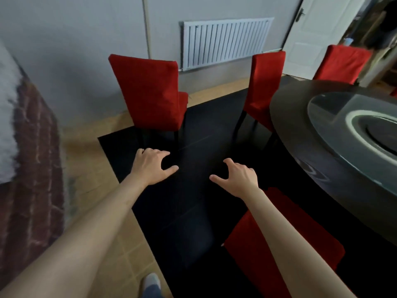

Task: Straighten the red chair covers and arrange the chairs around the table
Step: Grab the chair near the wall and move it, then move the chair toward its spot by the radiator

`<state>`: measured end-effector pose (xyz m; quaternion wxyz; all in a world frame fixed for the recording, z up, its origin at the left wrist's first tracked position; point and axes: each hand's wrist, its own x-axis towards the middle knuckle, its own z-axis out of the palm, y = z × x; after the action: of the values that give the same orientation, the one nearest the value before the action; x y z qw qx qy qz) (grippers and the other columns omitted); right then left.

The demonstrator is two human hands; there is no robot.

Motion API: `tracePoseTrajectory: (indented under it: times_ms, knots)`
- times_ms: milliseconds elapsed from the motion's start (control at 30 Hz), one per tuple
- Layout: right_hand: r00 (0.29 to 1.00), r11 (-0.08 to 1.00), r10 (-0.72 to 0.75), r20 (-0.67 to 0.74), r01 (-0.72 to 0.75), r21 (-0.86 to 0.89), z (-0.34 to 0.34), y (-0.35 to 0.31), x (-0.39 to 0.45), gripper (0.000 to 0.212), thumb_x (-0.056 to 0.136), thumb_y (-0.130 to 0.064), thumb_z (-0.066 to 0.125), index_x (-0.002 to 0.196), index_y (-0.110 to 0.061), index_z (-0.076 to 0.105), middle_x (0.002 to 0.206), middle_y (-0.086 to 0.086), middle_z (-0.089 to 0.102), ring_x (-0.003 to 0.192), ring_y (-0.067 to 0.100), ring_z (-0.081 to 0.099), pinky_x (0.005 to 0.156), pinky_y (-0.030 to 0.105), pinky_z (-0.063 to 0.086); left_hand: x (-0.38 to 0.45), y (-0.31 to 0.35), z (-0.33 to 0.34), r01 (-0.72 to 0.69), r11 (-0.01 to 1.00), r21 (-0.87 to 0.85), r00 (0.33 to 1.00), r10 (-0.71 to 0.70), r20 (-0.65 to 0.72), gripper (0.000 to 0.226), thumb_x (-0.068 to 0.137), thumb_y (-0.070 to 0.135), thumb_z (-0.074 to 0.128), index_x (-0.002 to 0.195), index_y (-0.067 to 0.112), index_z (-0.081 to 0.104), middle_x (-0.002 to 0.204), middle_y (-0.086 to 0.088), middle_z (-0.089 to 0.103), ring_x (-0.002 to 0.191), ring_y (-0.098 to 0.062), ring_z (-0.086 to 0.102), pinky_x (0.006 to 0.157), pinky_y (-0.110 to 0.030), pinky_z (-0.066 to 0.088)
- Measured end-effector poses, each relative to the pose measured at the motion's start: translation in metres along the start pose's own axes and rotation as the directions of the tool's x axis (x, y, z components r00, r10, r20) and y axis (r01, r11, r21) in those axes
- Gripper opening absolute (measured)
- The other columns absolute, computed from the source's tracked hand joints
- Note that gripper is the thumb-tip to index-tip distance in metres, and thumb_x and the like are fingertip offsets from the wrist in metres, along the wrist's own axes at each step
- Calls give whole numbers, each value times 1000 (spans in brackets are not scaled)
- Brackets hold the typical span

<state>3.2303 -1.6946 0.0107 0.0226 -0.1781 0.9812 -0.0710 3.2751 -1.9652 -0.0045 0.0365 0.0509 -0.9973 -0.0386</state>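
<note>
Reaching out over the dark floor mat (193,211), both arms bare and extended. Left hand (151,166) spread with fingers curled downward, gripping nothing, hovering short of the nearest red-covered chair (150,93). Right hand (238,178) likewise unclenched and empty, thumb pointing toward the left hand, floating between that chair and the round dark table (322,168).

Standing apart from the table: the nearest red-covered chair, back turned to the camera, seat facing away toward the wall, its legs on the far edge of the mat. Tucked closer to the table's far-left rim: a second red chair (265,82), side-on. Farther round the table, near the white door (309,24): a third red chair (341,63), only its back showing. Pressed against the table's near edge, under the right forearm: another red cover (300,244), probably a chair seat or back seen from above, though too blurred to say which.

Sitting in the middle of the table: a glass turntable (335,119). Mounted on the wall beyond the table: a white radiator (225,41). Showing at the bottom edge, far from the table: a grey shoe tip (152,280).
</note>
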Motion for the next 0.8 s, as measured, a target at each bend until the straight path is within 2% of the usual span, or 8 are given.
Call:
tracePoseTrajectory:
  times_ms: [133, 367, 567, 800]
  knots:
    - [999, 999, -11, 31, 10, 44, 8, -51, 77, 76, 82, -71, 51, 137, -20, 39, 100, -3, 62, 97, 21, 60, 83, 36, 45, 45, -66, -4, 56, 997, -50, 998, -57, -12, 69, 82, 71, 46, 134, 26, 54, 121, 1, 65, 111, -21, 58, 98, -39, 39]
    - [997, 990, -40, 68, 30, 141, 19, -118, 195, 73, 83, -63, 57, 139, -21, 38, 115, 3, 61, 106, 23, 59, 82, 35, 48, 128, -153, -6, 107, 981, -164, 993, -113, -31, 67, 82, 69, 50, 133, 25, 54, 124, 0, 64, 116, -23, 56, 98, -42, 40]
    - [991, 984, -116, 61, 106, 142, 20, -147, 297, 79, 82, -64, 57, 146, -25, 31, 126, 1, 58, 115, 22, 55, 85, 35, 48, 207, -199, 1, 140, 968, -210, 988, -149, -29, 69, 81, 69, 51, 134, 26, 52, 129, 1, 61, 120, -22, 53, 100, -41, 39]
    - [980, 968, -200, 21, 194, 158, 11, -164, 444, 81, 83, -63, 59, 147, -25, 30, 127, 2, 58, 115, 23, 56, 85, 36, 49, 326, -244, 2, 154, 965, -210, 985, -166, -40, 72, 80, 69, 52, 138, 26, 48, 137, 3, 54, 127, -19, 47, 107, -42, 36]
